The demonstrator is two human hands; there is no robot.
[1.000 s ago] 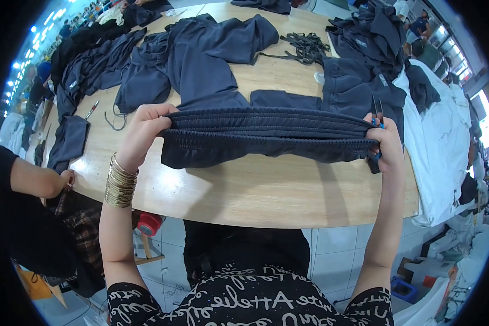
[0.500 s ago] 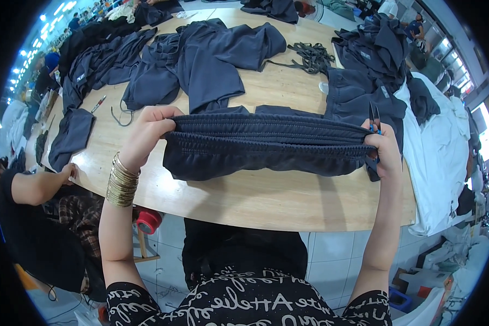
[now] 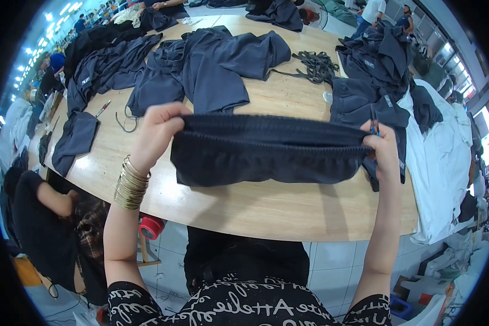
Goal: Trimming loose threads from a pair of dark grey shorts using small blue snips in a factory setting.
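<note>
Over the near part of the table, a dark navy pair of elastic-waist shorts or trousers [image 3: 271, 165] is held up by its gathered waistband. The waistband is pulled out sideways, with its opening facing up. My left hand [image 3: 160, 130], below a wrist of gold bangles [image 3: 131, 185], is closed on the left end of the band. At the other end my right hand [image 3: 384, 149] pinches the band. Small blue-handled thread snips [image 3: 374, 124] stick up from that same right hand, blades pointing away; their grip is mostly hidden by the fingers.
More navy garments [image 3: 217, 70] lie across the table [image 3: 228, 217], with a heap [image 3: 375, 60] at far right. Black cords [image 3: 315, 66] lie tangled near it. White cloth [image 3: 437, 174] hangs over the right edge. A pen [image 3: 103, 107] lies left. A co-worker [image 3: 49, 228] sits at left.
The stretched waistband is slightly shorter, with my left hand closer to my right. The co-worker's hand at left has dropped from the table edge. The view has shifted slightly.
</note>
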